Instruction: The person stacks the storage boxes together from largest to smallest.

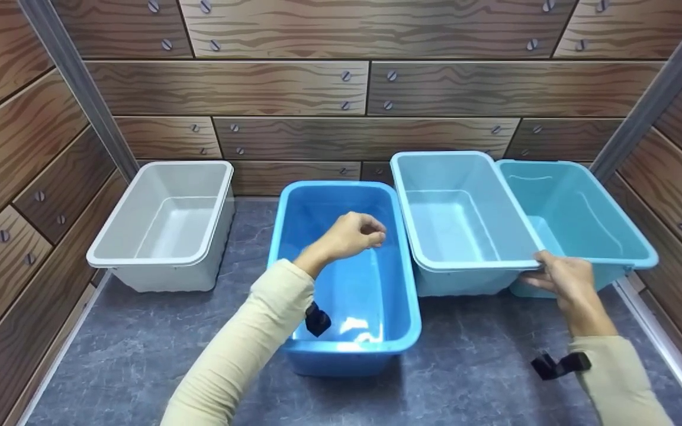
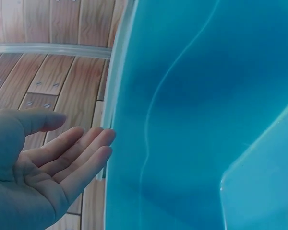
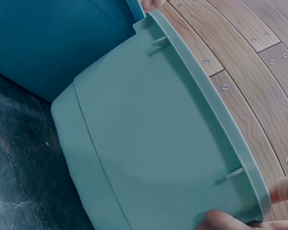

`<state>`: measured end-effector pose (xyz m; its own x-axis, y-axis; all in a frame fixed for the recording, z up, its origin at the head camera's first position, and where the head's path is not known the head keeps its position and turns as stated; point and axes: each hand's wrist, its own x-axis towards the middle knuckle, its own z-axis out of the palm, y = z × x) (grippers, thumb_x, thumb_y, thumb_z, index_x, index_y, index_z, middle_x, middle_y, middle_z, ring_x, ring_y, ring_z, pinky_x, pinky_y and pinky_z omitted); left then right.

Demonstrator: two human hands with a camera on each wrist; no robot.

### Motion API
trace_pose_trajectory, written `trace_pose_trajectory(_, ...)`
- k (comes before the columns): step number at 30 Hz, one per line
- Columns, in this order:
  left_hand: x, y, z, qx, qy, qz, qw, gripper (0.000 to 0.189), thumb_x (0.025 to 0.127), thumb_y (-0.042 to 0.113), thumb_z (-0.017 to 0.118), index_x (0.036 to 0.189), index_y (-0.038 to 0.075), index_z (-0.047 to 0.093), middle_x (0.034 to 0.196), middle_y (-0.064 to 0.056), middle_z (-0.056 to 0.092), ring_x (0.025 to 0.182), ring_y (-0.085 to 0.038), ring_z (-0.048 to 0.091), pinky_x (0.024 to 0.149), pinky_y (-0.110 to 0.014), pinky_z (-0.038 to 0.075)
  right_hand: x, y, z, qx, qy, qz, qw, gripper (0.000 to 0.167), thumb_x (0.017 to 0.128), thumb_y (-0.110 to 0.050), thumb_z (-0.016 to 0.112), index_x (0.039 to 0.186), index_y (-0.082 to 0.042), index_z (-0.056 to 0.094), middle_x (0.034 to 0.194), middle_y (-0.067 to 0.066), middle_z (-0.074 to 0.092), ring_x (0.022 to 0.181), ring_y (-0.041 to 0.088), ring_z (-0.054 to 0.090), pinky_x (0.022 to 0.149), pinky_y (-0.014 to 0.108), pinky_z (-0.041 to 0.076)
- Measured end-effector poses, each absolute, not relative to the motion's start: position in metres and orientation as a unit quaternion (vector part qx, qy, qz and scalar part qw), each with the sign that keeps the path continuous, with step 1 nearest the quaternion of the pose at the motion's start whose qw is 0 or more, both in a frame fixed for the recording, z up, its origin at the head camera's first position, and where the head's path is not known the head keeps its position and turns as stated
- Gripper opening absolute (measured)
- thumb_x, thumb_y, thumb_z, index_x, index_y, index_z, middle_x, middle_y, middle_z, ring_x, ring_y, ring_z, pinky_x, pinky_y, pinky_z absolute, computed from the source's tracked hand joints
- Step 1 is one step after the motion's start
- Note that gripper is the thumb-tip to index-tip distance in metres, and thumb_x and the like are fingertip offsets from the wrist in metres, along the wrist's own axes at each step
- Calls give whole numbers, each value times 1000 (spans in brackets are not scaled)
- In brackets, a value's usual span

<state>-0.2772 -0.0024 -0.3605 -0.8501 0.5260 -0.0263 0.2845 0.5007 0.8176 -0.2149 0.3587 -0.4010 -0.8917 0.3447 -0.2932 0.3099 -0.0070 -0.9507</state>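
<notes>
My right hand [image 1: 567, 276] grips the front right corner of a light blue bin [image 1: 474, 280], thumb on top of the rim and fingers below it. In the right wrist view, the fingers [image 3: 224, 221] lie under the rim of that bin, which looks pale green there. My left hand [image 1: 350, 235] hovers over a deeper blue bin [image 1: 347, 361], holding nothing. Its fingers are relaxed and slightly bent, palm visible in the left wrist view, near the bin's rim. The insides of both bins show no objects.
A teal bin [image 1: 625, 261] stands at the right, partly overlapped by the light blue bin. At the left is a grey bin [image 1: 151, 261]. Wood-patterned walls [image 1: 293, 136] enclose the dark marbled surface [image 1: 453, 367] on three sides.
</notes>
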Motion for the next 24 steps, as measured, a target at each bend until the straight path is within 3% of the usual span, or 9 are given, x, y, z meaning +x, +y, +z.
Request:
trace_pose_trajectory(4,-275,7,-363,235,860,435,125,30,98,16,53,122,0,62,115,-16,68,105,-26,67,93,-35,56,-213,359,-399,-228,-701,676,15,10,91,-7,50,97,1,50,63,-8,62,58,6,70,66,20,60)
trace_pose_trajectory(12,-275,19,-360,240,861,434,117,32,98,13,51,125,-2,60,119,-17,68,107,-28,67,94,-36,56,-211,359,-394,-225,-703,675,19,11,91,-8,50,98,1,49,64,-8,62,58,6,70,67,20,60)
trace_pose_trajectory(18,-277,28,-359,227,858,445,120,33,98,14,52,127,-1,60,119,-17,68,107,-26,67,94,-35,56,-208,358,-390,-223,-689,689,16,3,91,-5,49,90,-2,50,62,-6,64,57,7,70,66,20,60)
trace_pose_trajectory(24,-280,37,-360,204,847,472,132,36,97,13,52,130,-2,57,115,-17,70,104,-26,69,93,-34,56,-204,358,-388,-220,-687,693,19,7,91,-4,48,85,-3,52,61,-4,65,56,8,70,64,20,60)
